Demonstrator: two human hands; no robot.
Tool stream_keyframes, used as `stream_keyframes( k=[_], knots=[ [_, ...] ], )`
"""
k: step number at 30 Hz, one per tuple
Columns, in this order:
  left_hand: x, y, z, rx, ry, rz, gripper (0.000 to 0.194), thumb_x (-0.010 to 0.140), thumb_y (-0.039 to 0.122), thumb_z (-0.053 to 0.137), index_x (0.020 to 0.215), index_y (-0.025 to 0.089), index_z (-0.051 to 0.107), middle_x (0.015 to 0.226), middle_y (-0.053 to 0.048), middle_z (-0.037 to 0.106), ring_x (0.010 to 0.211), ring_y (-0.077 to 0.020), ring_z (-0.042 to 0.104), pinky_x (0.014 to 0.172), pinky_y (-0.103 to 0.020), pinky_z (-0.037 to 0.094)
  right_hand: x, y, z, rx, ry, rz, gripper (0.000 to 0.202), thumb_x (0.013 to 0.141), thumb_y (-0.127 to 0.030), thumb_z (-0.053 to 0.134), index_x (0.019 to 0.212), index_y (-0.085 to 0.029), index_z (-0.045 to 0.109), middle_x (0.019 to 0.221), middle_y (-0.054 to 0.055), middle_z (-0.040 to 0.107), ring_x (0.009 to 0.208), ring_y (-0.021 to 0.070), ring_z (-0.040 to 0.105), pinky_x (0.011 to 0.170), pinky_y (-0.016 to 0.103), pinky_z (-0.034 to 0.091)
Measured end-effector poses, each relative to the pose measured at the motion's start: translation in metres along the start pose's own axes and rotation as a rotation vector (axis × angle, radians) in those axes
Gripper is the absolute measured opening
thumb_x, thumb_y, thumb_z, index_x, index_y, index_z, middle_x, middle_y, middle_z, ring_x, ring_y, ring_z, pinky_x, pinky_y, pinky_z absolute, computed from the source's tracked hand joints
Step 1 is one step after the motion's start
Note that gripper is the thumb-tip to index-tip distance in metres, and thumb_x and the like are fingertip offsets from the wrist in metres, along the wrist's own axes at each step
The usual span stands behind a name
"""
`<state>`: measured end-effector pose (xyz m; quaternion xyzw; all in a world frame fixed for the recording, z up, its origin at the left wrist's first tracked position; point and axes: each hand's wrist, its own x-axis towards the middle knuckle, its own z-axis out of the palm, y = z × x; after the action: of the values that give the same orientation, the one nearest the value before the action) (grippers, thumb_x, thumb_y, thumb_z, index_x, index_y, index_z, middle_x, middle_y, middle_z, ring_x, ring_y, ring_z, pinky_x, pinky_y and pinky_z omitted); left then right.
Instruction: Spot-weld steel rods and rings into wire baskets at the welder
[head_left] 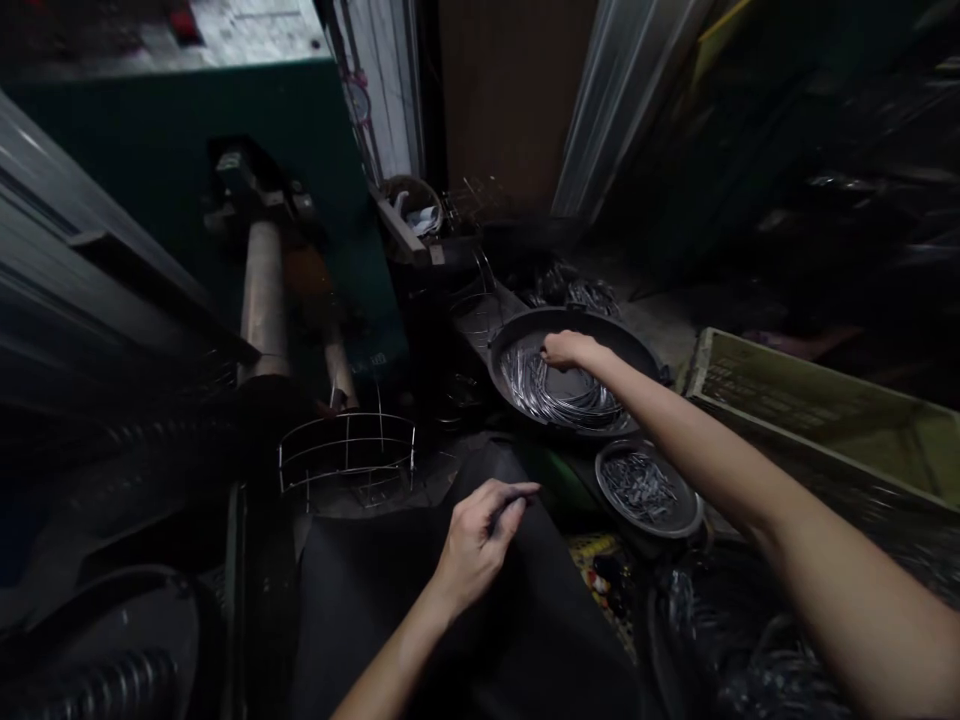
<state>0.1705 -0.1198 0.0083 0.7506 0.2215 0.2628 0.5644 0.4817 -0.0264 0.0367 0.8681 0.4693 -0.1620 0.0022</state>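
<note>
My right hand (568,351) reaches out over a wide dark pan (634,345) that holds a heap of thin metal wire rings (555,398). Its fingers are bent closed at the rings' inner side, and what they grip is hidden. My left hand (480,535) hovers above the dark cloth (375,590) over my lap, thumb and index finger drawn close together; anything between them is too small to make out. Left of it, a round wire frame (346,455) hangs at the machine's lower arm (339,370). A smaller bowl (694,515) of short metal pieces (637,487) sits below my right forearm.
A green machine (345,200) with a thick metal cylinder (264,290) stands at the left. At the right is a yellow-green crate (825,400). More wire parts (780,660) lie lower right, and a dark round container (150,600) stands lower left.
</note>
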Motion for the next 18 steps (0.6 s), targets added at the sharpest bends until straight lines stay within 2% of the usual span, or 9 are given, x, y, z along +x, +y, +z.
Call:
stream_keyframes(
  k=[2, 5, 7, 8, 10, 12, 13, 15, 18],
  knots=[
    [0.005, 0.001, 0.005, -0.008, 0.029, -0.001, 0.031, 0.093, 0.030, 0.041, 0.117, 0.022, 0.059, 0.104, -0.006, 0.064, 0.097, -0.0166, 0.060, 0.089, -0.031, 0.046, -0.012, -0.010, -0.013, 0.177, 0.016, -0.039, 0.010, 0.078, -0.018, 0.057, 0.076, -0.012, 0.064, 0.063, 0.007, 0.060, 0.060, 0.0175, 0.057, 0.061, 0.027, 0.043],
    [0.019, 0.008, 0.017, 0.002, 0.109, -0.027, 0.041, 0.093, 0.032, 0.039, 0.131, 0.020, 0.046, 0.131, -0.009, 0.051, 0.123, -0.0200, 0.046, 0.106, -0.037, 0.034, -0.050, -0.028, -0.022, 0.819, 0.002, -0.103, 0.022, 0.088, -0.019, 0.043, 0.068, -0.018, 0.053, 0.048, -0.004, 0.041, 0.037, 0.0084, 0.031, 0.041, 0.021, 0.030],
    [0.028, 0.014, 0.023, 0.033, 0.161, -0.043, 0.049, 0.091, 0.033, 0.042, 0.137, 0.016, 0.038, 0.143, -0.012, 0.038, 0.134, -0.0233, 0.032, 0.112, -0.040, 0.024, -0.082, -0.043, -0.024, 1.241, -0.067, -0.145, 0.032, 0.091, -0.021, 0.037, 0.059, -0.020, 0.040, 0.045, -0.007, 0.030, 0.034, 0.0063, 0.017, 0.036, 0.020, 0.022],
    [0.032, 0.016, 0.024, 0.033, 0.167, -0.047, 0.051, 0.090, 0.034, 0.043, 0.137, 0.015, 0.037, 0.143, -0.013, 0.038, 0.133, -0.0243, 0.032, 0.112, -0.041, 0.023, -0.096, -0.050, -0.025, 1.380, -0.126, -0.170, 0.036, 0.092, -0.023, 0.038, 0.056, -0.020, 0.034, 0.046, -0.007, 0.026, 0.035, 0.0060, 0.014, 0.035, 0.019, 0.021],
    [0.034, 0.017, 0.022, -0.036, 0.115, -0.062, 0.048, 0.092, 0.037, 0.038, 0.134, 0.015, 0.039, 0.125, -0.013, 0.055, 0.117, -0.0228, 0.050, 0.102, -0.039, 0.036, -0.116, -0.066, -0.029, 1.626, -0.252, -0.214, 0.041, 0.091, -0.024, 0.042, 0.053, -0.020, 0.029, 0.046, -0.007, 0.021, 0.036, 0.0057, 0.013, 0.033, 0.018, 0.020],
    [0.029, 0.014, 0.016, -0.142, 0.053, -0.106, 0.043, 0.094, 0.040, 0.030, 0.126, 0.017, 0.048, 0.089, -0.006, 0.064, 0.080, -0.0154, 0.061, 0.081, -0.030, 0.047, -0.123, -0.082, -0.035, 1.787, -0.307, -0.240, 0.042, 0.091, -0.019, 0.043, 0.052, -0.020, 0.029, 0.047, -0.008, 0.019, 0.037, 0.0052, 0.012, 0.033, 0.017, 0.019],
    [0.025, 0.011, 0.013, -0.175, 0.050, -0.133, 0.042, 0.095, 0.041, 0.028, 0.120, 0.017, 0.053, 0.074, -0.002, 0.060, 0.065, -0.0118, 0.056, 0.071, -0.026, 0.047, -0.124, -0.091, -0.037, 1.836, -0.294, -0.243, 0.042, 0.091, -0.015, 0.040, 0.051, -0.020, 0.030, 0.048, -0.008, 0.018, 0.036, 0.0046, 0.011, 0.033, 0.017, 0.019],
    [0.016, 0.005, 0.004, -0.174, 0.124, -0.169, 0.040, 0.094, 0.041, 0.030, 0.105, 0.016, 0.060, 0.059, 0.003, 0.048, 0.053, -0.0083, 0.046, 0.061, -0.021, 0.042, -0.125, -0.111, -0.032, 1.904, -0.218, -0.199, 0.040, 0.090, -0.010, 0.036, 0.052, -0.019, 0.034, 0.049, -0.008, 0.020, 0.035, 0.0035, 0.012, 0.034, 0.016, 0.021],
    [0.007, 0.001, -0.013, -0.135, 0.275, -0.200, 0.038, 0.094, 0.040, 0.032, 0.095, 0.015, 0.061, 0.055, 0.004, 0.041, 0.052, -0.0077, 0.041, 0.058, -0.020, 0.038, -0.138, -0.137, 0.000, 1.723, -0.063, -0.199, 0.021, 0.086, -0.017, 0.048, 0.065, -0.019, 0.051, 0.058, -0.003, 0.043, 0.045, 0.0060, 0.039, 0.045, 0.018, 0.035]
  ],
)
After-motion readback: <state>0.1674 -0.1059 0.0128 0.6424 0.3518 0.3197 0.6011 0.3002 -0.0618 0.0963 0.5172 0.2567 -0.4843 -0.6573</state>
